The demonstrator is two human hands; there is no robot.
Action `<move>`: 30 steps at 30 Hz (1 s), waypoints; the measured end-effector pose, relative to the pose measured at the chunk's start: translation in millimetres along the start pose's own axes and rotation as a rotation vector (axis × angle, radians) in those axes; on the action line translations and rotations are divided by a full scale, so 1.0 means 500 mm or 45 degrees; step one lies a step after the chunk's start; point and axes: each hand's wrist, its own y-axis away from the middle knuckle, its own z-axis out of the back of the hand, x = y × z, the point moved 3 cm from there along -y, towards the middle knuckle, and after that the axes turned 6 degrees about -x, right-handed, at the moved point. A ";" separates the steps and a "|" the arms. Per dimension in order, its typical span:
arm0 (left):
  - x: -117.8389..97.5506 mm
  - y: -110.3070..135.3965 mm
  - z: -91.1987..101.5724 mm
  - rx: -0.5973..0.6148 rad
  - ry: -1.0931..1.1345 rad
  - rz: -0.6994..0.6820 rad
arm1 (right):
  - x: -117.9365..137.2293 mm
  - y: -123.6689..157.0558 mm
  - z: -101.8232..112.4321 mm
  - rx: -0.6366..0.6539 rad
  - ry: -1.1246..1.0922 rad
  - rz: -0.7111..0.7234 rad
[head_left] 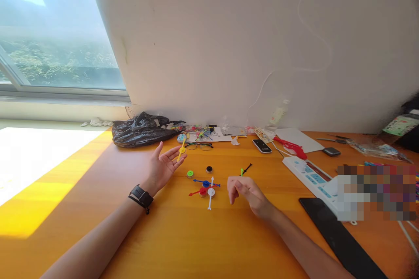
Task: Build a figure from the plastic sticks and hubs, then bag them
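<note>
My left hand [163,165], palm up with a dark watch on its wrist, holds a yellow arrow spinner [182,151] at its fingertips. My right hand [247,194] is closed, its fingers curled down and the thumb against them; whatever they hold, if anything, is hidden. Just behind it show a black arrow [248,168] and a green arrow [242,171], partly covered. Between the hands lie a blue arrow spinner [206,183], a red arrow spinner [203,192] and a white arrow spinner [211,192], close together. Beyond them sit a green round piece [190,174] and a black round piece [209,169].
A black plastic bag [144,130], glasses [199,145] and small packets line the wall side. At right are a phone [262,146], a red toy gun [293,146], a white power strip [307,176] and a long black flat object [337,235]. Sunlight falls on the left.
</note>
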 end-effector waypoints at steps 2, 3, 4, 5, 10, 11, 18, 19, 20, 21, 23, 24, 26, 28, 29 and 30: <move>-0.001 0.003 -0.002 -0.006 -0.011 0.008 | -0.001 0.000 0.000 0.004 0.003 -0.003; -0.001 0.005 -0.004 -0.006 -0.018 0.013 | -0.002 0.000 0.001 0.007 0.005 -0.004; -0.001 0.006 -0.004 -0.009 -0.025 0.013 | -0.002 0.000 0.001 0.009 0.011 -0.004; -0.002 0.007 -0.005 -0.010 -0.034 0.011 | -0.003 0.000 0.002 0.011 0.019 -0.002; -0.002 0.009 -0.007 0.004 -0.089 -0.003 | -0.007 0.001 0.004 0.033 0.043 -0.012; -0.002 0.009 -0.007 0.008 -0.095 -0.004 | -0.007 0.001 0.004 0.040 0.043 -0.017; -0.003 0.008 -0.005 0.067 -0.059 0.016 | -0.006 0.001 0.004 0.043 0.050 -0.016; -0.003 0.008 -0.005 0.076 -0.048 0.018 | -0.006 0.001 0.004 0.042 0.055 -0.013; -0.004 0.007 -0.005 0.085 -0.038 0.023 | -0.006 0.001 0.004 0.042 0.060 -0.009; -0.004 0.007 -0.005 0.090 -0.027 0.029 | -0.006 0.001 0.004 0.042 0.065 -0.007; -0.004 0.008 -0.005 0.085 -0.003 0.041 | -0.007 0.001 0.004 0.040 0.070 -0.007; -0.003 0.008 -0.006 0.081 0.006 0.046 | -0.008 0.001 0.005 0.037 0.071 -0.009; -0.003 0.009 -0.007 0.080 0.019 0.050 | -0.010 0.002 0.005 0.036 0.068 -0.014; -0.003 0.010 -0.009 0.100 0.024 0.052 | -0.010 0.002 0.006 0.038 0.069 -0.021; -0.003 0.010 -0.010 0.110 0.022 0.049 | -0.010 0.001 0.006 0.040 0.072 -0.022; -0.003 0.010 -0.010 0.114 0.015 0.044 | -0.010 0.001 0.007 0.043 0.075 -0.022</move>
